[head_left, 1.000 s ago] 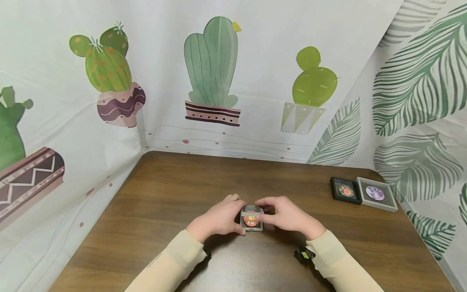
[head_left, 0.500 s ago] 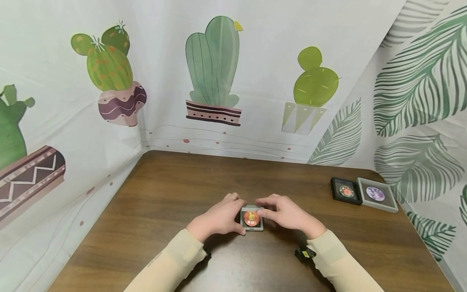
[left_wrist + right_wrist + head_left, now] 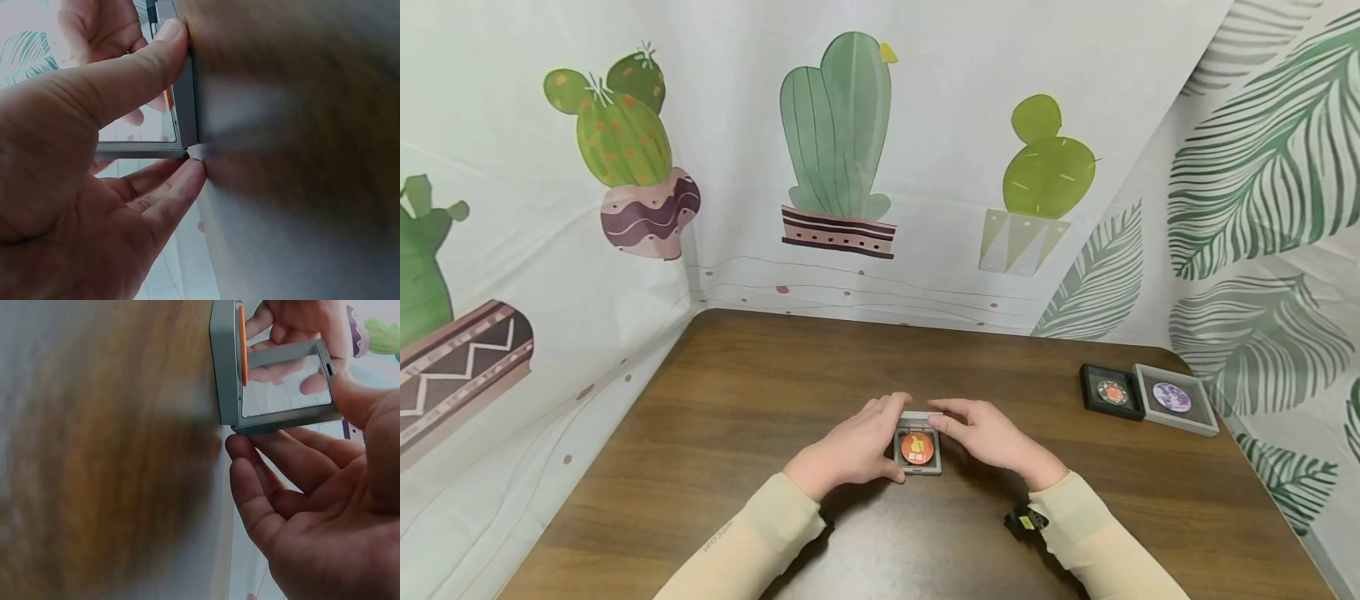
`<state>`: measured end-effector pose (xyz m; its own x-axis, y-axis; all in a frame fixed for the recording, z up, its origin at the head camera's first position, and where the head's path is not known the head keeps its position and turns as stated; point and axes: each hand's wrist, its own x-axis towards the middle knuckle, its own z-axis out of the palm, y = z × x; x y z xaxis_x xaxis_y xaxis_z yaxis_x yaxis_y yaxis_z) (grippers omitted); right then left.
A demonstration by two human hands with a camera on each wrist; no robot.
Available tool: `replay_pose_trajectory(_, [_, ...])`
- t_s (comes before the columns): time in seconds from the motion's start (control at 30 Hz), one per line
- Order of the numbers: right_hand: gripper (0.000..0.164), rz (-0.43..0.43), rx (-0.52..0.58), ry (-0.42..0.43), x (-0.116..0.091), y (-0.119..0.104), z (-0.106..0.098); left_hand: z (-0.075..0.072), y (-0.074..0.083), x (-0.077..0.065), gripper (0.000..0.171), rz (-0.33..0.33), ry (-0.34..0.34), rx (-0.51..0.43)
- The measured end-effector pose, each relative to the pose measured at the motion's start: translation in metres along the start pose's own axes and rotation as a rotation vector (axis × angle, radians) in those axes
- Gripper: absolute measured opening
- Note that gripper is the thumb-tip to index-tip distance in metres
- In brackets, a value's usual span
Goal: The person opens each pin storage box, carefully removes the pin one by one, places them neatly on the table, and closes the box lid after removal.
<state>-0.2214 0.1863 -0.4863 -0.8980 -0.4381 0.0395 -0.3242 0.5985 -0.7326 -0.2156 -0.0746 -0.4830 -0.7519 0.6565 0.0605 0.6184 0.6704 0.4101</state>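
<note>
A small grey display case (image 3: 925, 472) sits on the table in front of me in the head view. An orange-red round badge (image 3: 917, 447) with yellow and white print lies in its base. The clear-windowed lid (image 3: 284, 422) stands raised, at about a right angle to the base in the right wrist view. My left hand (image 3: 853, 442) grips the case's left side, thumb at the front corner and fingers toward the back. My right hand (image 3: 988, 433) pinches the lid's upper edge by the thumb, fingers behind it. The fingertips behind the lid are partly hidden in the head view.
A black case (image 3: 1091, 392) with a round badge and a larger grey case (image 3: 1198, 427) with a purple badge lie side by side at the table's right back. A cactus-print curtain (image 3: 947, 167) hangs behind the brown wooden table (image 3: 760, 367).
The lid has swung up and back from over the badge, which now shows whole. My right thumb and left fingers have moved back slightly; the base has stayed in place.
</note>
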Motion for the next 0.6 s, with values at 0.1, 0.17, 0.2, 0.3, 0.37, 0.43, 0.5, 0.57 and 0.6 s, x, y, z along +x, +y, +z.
replay_pose_trajectory(0.1, [0.044,0.005,0.012,0.017,0.0004,0.0001,0.0017,0.0007,0.0004,-0.0007,0.107,0.003,0.004,-0.007])
replay_pose_trajectory(0.17, [0.041,0.003,0.015,0.024,0.0005,0.0004,0.0026,0.0011,0.0003,-0.0010,0.109,0.001,0.002,-0.010])
replay_pose_trajectory(0.2, [0.040,0.003,0.017,0.026,0.0006,0.0007,0.0030,0.0013,0.0002,-0.0013,0.110,-0.001,0.003,-0.013])
replay_pose_trajectory(0.3, [0.039,0.010,0.018,0.036,0.0009,0.0004,0.0041,0.0018,-0.0003,-0.0017,0.112,-0.004,0.003,-0.021])
replay_pose_trajectory(0.37, [0.039,0.021,0.015,0.046,0.0015,-0.0005,0.0046,0.0019,-0.0007,-0.0018,0.113,-0.005,0.000,-0.023])
replay_pose_trajectory(0.43, [0.039,0.032,0.013,0.056,0.0022,-0.0015,0.0050,0.0019,-0.0011,-0.0017,0.114,-0.005,-0.001,-0.025])
replay_pose_trajectory(0.5, [0.039,0.038,0.006,0.064,0.0030,-0.0018,0.0055,0.0017,-0.0011,-0.0017,0.114,-0.007,-0.005,-0.025])
replay_pose_trajectory(0.57, [0.037,0.050,0.011,0.067,0.0035,-0.0024,0.0059,0.0014,-0.0010,-0.0017,0.114,-0.007,-0.006,-0.025])
replay_pose_trajectory(0.6, [0.037,0.058,0.013,0.070,0.0037,-0.0023,0.0061,0.0014,-0.0010,-0.0017,0.114,-0.008,-0.007,-0.027])
